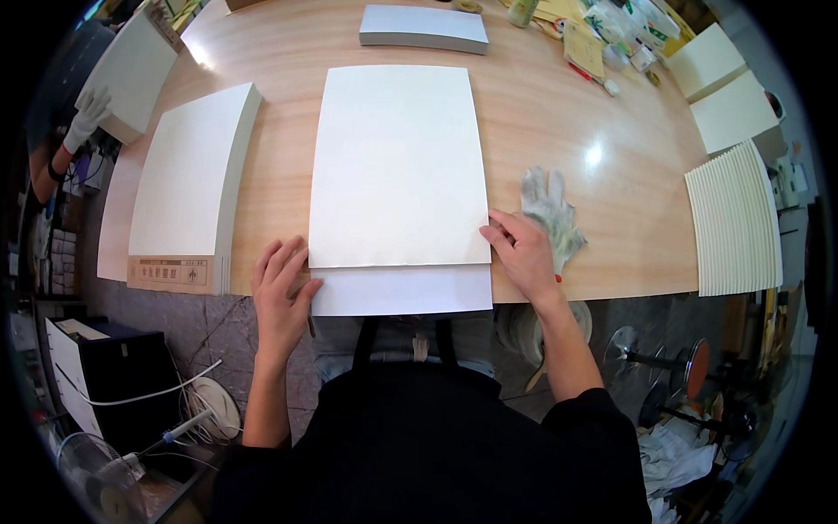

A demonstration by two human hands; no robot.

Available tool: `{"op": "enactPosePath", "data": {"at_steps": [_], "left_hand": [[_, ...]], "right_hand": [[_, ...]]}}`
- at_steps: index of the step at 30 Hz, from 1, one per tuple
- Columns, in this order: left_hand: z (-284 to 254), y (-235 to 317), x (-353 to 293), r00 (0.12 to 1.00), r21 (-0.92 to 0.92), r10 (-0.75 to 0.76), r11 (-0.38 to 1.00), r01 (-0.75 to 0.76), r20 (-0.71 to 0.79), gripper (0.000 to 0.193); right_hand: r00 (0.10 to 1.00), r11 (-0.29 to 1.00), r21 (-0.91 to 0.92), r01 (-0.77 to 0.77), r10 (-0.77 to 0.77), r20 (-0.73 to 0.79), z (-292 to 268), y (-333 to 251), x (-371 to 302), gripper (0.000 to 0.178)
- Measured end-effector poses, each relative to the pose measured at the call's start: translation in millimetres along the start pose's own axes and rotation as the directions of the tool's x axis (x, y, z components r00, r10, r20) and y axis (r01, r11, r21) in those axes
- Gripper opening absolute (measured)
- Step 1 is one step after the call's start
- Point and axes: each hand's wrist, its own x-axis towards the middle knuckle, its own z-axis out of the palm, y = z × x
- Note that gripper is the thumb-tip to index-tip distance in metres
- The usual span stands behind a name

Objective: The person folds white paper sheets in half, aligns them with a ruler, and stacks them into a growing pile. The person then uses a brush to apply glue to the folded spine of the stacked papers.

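A large cream sheet (397, 166) lies in front of me on the table, over a white sheet (401, 291). The white sheet shows as a strip past the cream sheet's near edge and reaches the table's front edge. My left hand (284, 284) is open at the left edge of the sheets, its fingers spread and its tips beside the paper. On the right, my right hand (524, 253) has its thumb and forefinger at the cream sheet's side edge, the thumb tip lapping onto it. The other right fingers are curled and partly hidden.
A thick paper stack (192, 175) stands left, a smaller stack (423, 31) at the back. A grey work glove (552, 214) lies beside my right hand. Ridged cream sheets (738, 223) sit at the right edge. A co-worker's gloved hand (87, 118) touches another stack (135, 74), far left.
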Motion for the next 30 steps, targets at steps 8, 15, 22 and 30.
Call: {"op": "enactPosePath", "data": {"at_steps": [8, 15, 22, 30], "left_hand": [[0, -5, -3, 0.999, 0.033, 0.040, 0.999, -0.040, 0.016, 0.054], [-12, 63, 35, 0.909, 0.072, 0.316, 0.935, -0.346, 0.270, 0.084], [-2, 74, 56, 0.757, 0.075, 0.427, 0.847, -0.527, 0.494, 0.096], [-26, 52, 62, 0.825, 0.021, 0.380, 0.904, -0.426, 0.418, 0.050]], "right_hand": [[0.999, 0.999, -0.026, 0.022, -0.023, -0.028, 1, -1, -1, 0.030], [0.991, 0.954, 0.300, -0.009, 0.048, -0.121, -4, 13, -9, 0.028], [0.968, 0.969, -0.002, 0.246, -0.245, 0.060, -48, -12, -47, 0.058], [0.957, 0.972, -0.011, 0.236, -0.230, 0.177, -10, -19, -41, 0.066]]}}
